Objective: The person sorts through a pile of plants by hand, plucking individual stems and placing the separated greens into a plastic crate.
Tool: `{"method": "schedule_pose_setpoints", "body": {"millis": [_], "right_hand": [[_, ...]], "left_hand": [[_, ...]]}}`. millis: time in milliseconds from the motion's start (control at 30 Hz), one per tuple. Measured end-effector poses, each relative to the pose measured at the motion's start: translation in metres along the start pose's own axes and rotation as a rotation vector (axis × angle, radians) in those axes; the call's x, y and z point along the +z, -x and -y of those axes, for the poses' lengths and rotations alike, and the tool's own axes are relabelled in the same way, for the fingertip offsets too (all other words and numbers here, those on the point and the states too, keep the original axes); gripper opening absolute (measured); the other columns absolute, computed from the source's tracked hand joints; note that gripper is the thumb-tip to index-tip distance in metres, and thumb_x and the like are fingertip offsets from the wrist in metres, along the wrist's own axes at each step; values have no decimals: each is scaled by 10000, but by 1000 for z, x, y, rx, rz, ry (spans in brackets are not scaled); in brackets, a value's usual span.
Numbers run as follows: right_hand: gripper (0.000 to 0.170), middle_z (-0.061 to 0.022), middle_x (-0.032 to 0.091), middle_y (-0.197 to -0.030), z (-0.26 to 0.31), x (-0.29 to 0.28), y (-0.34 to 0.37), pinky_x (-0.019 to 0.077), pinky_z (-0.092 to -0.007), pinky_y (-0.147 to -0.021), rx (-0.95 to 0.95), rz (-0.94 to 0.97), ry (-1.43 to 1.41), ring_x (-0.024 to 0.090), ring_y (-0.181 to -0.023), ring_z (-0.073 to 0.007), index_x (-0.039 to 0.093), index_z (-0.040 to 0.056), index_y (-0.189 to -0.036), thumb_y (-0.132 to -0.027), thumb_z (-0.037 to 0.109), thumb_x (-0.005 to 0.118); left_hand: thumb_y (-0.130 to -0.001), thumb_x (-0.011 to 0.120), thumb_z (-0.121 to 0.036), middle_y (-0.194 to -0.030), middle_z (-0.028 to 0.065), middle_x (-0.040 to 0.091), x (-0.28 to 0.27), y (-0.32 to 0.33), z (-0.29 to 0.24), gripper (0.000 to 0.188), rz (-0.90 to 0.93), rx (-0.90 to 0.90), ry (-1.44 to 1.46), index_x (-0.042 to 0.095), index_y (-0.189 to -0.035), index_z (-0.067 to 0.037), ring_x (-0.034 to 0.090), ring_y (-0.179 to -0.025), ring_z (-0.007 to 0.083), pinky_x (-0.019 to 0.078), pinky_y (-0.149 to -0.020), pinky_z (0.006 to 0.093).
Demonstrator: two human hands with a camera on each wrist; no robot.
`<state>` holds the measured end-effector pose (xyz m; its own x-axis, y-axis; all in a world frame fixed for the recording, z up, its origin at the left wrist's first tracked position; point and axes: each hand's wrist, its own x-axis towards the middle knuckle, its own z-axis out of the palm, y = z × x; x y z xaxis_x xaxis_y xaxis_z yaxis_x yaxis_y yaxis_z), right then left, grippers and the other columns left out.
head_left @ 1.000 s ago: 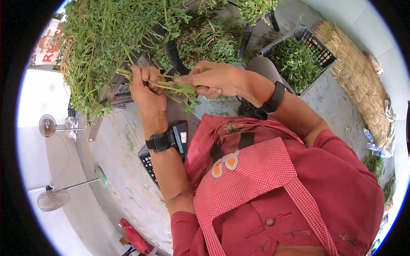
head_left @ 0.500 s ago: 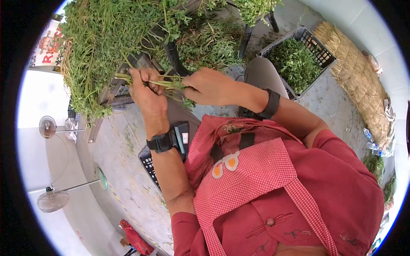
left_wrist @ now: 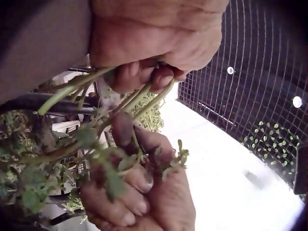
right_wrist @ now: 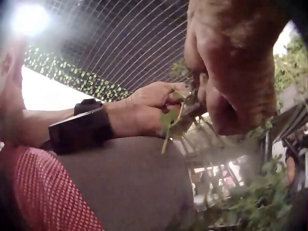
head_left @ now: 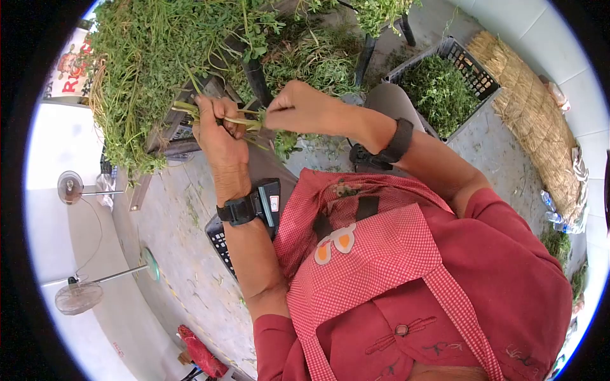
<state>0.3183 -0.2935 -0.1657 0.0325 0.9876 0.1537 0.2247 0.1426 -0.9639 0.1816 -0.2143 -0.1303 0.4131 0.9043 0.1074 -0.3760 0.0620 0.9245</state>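
My left hand (head_left: pixel 222 130) grips a small bunch of green stems (left_wrist: pixel 149 103), whose bare cut-looking ends stick out to its left in the head view. Close to its right, my right hand (head_left: pixel 305 109) has its fingers curled in and pinches a leafy sprig (right_wrist: pixel 169 120) between thumb and forefinger. The left wrist view puts the right hand (left_wrist: pixel 154 192) just below the left, with small leaves around its fingertips. Part of the bunch is hidden inside the left fist.
A big heap of leafy greens (head_left: pixel 152 70) lies ahead on a dark-framed stand. More greens (head_left: pixel 311 63) are piled beneath. At right stand a black crate (head_left: pixel 489 86) of greens and a straw roll (head_left: pixel 534 133). Two fans (head_left: pixel 77 297) are at left.
The right hand closed on the leafy ends beside the left hand, then shifted slightly up and left. A leafy piece shows below it now. The left hand has kept its grip almost in place.
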Motion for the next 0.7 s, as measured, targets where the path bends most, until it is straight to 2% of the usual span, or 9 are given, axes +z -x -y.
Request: {"method": "schedule_pose_setpoints", "body": {"millis": [33,100,233,300,333,400,533,633,700], "right_hand": [[254,-38,485,-509,-2,2,-4,341,-299,-415,2,-2,-1,422,-429,-122,638,-6,-744,-756,244,594],[218,-27,470,-510,-5,6,-12,272,-296,-363,365,-149,-611,360,-385,-106,590,0,-672,-748,203,619],[164,-2,418,-505,2,12,-9,205,-222,-318,431,-224,-668,301,-358,-65,588,33,-757,-778,190,630],[162,-15,443,-511,-1,7,-3,190,-199,-298,392,55,-829,302,-354,-50,594,34,-761,-791,191,625],[162,-15,443,-511,-1,5,-1,190,-199,-298,393,56,-828,302,-354,-50,594,34,-761,-791,191,625],[158,-10,460,-519,3,2,2,190,-183,-303,442,226,-1009,319,-361,-37,612,34,-770,-803,189,615],[169,-1,473,-524,9,5,2,213,-188,-314,366,219,-830,335,-374,-32,636,25,-813,-810,192,608],[207,4,480,-524,0,10,-3,235,-193,-329,215,211,-657,340,-387,-39,646,11,-863,-811,206,601],[219,3,481,-516,-10,15,-16,239,-203,-336,-14,-152,-72,350,-388,-55,644,1,-849,-814,209,588]], "left_hand": [[-950,380,-351,-518,-18,279,0,0,1,380,5,20,1,359,-640,-132,242,-443,86,215,-385,239],[-950,383,-348,-517,-17,280,2,2,2,378,16,41,2,360,-640,-132,248,-445,87,218,-387,240],[-949,382,-355,-519,-16,284,-2,0,0,384,58,60,-1,356,-637,-133,252,-445,91,218,-399,240],[-950,379,-358,-521,-17,283,-6,0,0,388,94,60,70,353,-635,-133,247,-441,93,216,-402,240],[-951,376,-359,-523,-19,281,-6,0,0,390,101,58,35,352,-634,-133,239,-437,92,213,-404,239],[-952,372,-360,-525,-22,279,-4,2,-1,392,108,55,0,351,-633,-134,231,-432,92,210,-405,238],[-954,369,-357,-527,-27,275,1,3,-1,392,66,46,-53,347,-632,-134,214,-423,89,203,-401,233],[-954,374,-352,-530,-26,280,5,5,2,389,54,58,-88,346,-634,-133,220,-426,85,206,-395,229],[-953,378,-350,-532,-24,286,4,6,3,386,50,72,-132,347,-636,-132,227,-428,82,210,-390,228]]}}
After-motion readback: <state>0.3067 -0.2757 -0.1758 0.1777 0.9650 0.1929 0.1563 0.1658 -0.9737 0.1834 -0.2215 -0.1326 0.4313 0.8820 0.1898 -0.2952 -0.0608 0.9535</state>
